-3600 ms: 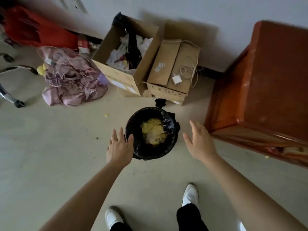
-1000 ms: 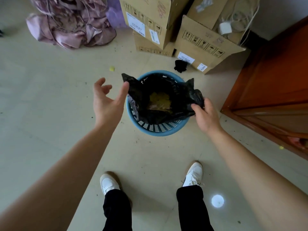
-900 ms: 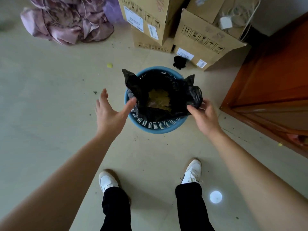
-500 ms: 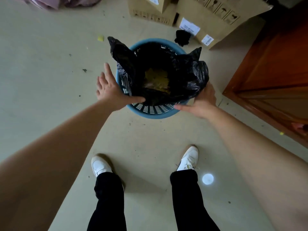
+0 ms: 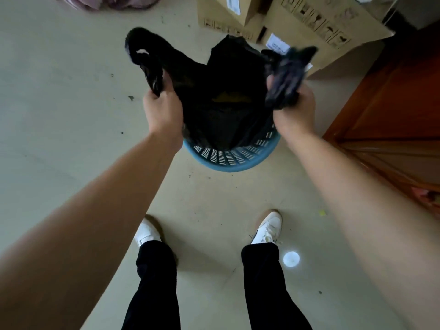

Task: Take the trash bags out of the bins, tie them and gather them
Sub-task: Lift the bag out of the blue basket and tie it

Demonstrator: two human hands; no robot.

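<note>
A black trash bag [image 5: 221,75] sits in a blue slotted plastic bin [image 5: 228,158] on the floor in front of me. My left hand [image 5: 163,110] is closed on the bag's left edge and handle, which sticks up past my fist. On the other side, my right hand [image 5: 295,108] grips the bunched right edge. The bag's mouth is pulled up above the bin rim, and a bit of yellow waste [image 5: 228,97] shows deep inside. The bag's lower part is still in the bin.
Cardboard boxes [image 5: 309,22] stand just behind the bin. A reddish wooden cabinet [image 5: 392,120] is close on the right. Pink cloth [image 5: 107,0] lies at the top left. My white shoes [image 5: 267,228] are below the bin on a pale floor.
Both hands went from resting at the bin's sides to closing on the bag's edges and lifting them above the rim. The bag's mouth has narrowed.
</note>
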